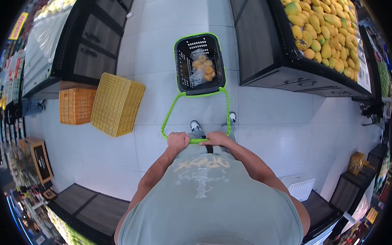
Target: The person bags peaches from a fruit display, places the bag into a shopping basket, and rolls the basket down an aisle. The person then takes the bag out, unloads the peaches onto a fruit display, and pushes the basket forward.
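The fingers of our left hand (pixel 178 141) and our right hand (pixel 218 139) are curled closed around the green handle (pixel 198 141), held in front of our waist at the centre of the frame. Beyond it, the black shopping basket (pixel 184 68) sits at the upper centre, holding yellow-orange fruit (pixel 206 68) in a clear plastic bag (pixel 197 78). Farther out we see mangoes (pixel 329 32) heaped at upper right, and a yellow plastic crate (pixel 117 105) beside an orange plastic crate (pixel 75 106) at centre left.
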`<state>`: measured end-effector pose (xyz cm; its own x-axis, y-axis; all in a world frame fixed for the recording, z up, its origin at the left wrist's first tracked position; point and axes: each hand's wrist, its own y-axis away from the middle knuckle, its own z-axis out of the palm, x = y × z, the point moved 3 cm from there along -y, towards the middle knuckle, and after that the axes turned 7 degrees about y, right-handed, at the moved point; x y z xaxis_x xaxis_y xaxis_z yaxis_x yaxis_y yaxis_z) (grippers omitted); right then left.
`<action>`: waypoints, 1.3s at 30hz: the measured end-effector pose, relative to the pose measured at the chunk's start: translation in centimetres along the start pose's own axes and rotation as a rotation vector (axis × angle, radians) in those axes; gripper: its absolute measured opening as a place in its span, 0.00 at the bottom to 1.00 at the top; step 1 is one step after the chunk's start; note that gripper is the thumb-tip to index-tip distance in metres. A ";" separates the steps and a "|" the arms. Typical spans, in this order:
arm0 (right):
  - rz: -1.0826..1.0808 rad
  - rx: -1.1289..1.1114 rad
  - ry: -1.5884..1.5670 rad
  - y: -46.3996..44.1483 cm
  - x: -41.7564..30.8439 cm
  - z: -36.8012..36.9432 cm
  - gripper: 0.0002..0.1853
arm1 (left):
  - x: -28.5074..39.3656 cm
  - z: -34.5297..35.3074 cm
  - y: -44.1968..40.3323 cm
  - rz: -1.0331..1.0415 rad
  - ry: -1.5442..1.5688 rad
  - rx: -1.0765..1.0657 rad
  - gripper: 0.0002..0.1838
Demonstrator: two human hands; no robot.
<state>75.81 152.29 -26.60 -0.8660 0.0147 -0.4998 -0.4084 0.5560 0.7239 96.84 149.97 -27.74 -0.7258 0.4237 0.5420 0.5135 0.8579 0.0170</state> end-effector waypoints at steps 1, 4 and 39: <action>-0.008 0.023 -0.006 -0.6 -0.2 0.0 0.42 | -0.9 -0.1 -0.5 0.002 -0.010 0.008 0.15; 0.011 0.026 -0.014 -3.2 -1.3 0.2 0.42 | -3.1 -1.2 -1.2 0.019 0.005 0.013 0.16; 0.082 0.207 -0.031 -8.0 6.3 -14.7 0.40 | -3.8 -2.2 -21.1 -0.023 -0.107 -0.344 0.23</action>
<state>69.38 135.67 -28.57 -0.8834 0.0906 -0.4598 -0.2662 0.7105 0.6514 89.79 129.64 -28.28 -0.7732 0.4492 0.4477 0.6074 0.7274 0.3193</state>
